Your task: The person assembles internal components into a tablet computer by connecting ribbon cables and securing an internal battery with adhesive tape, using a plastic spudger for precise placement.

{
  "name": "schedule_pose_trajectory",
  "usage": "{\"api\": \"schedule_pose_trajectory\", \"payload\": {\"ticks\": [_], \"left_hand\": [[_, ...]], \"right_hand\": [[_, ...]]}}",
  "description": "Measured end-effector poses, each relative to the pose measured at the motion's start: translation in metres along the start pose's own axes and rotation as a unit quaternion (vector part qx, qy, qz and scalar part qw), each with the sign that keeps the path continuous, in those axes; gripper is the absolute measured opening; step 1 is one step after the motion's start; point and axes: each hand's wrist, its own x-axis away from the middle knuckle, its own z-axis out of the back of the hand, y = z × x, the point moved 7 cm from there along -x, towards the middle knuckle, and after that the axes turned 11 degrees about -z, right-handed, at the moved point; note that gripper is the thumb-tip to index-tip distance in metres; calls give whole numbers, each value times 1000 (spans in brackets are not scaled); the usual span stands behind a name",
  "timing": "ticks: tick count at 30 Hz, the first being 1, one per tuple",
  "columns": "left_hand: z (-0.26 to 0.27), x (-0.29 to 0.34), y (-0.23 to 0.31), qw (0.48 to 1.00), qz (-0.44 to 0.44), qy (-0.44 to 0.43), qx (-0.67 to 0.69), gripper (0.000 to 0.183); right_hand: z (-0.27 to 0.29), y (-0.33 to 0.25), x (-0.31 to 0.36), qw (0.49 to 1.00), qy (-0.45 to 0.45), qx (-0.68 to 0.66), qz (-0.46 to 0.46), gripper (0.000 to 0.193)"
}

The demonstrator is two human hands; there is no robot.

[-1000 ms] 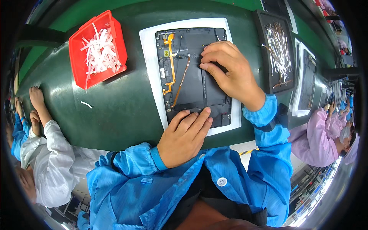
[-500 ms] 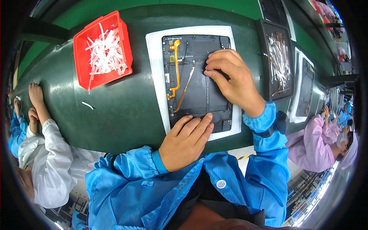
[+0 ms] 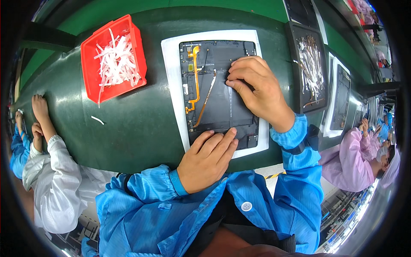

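opened tablet (image 3: 218, 92) on white mat (image 3: 171, 77), long axis runs away from body | R hand (image 3: 257, 88) nearest, fingers curled, pressing upper-mid panel, holding nothing | L hand (image 3: 207, 158) flat on near edge | orange flex cable (image 3: 196, 77) just left of R fingertips

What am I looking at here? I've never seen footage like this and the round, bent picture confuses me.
The picture comes from a wide fisheye camera on a person's head, looking down, so straight edges bend. No machine: two bare hands in blue sleeves. The left hand rests flat on the near edge of an opened dark flat device with orange ribbon cables, lying on a white mat on a dark green belt. The right hand presses its fingers onto the device's middle. A red plastic bin of white strips sits to the left. Neither hand holds anything.
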Motion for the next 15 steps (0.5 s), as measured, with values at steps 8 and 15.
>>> {"api": "schedule_pose_trajectory", "payload": {"ticks": [8,15], "left_hand": [[-1,0,1,1000,-4,-8,-9,43],[-1,1,0,1000,-7,-4,-8,46]], "right_hand": [[-1,0,0,1000,5,7,7,15],[-2,-2,1,1000,9,0,7,15]]}}
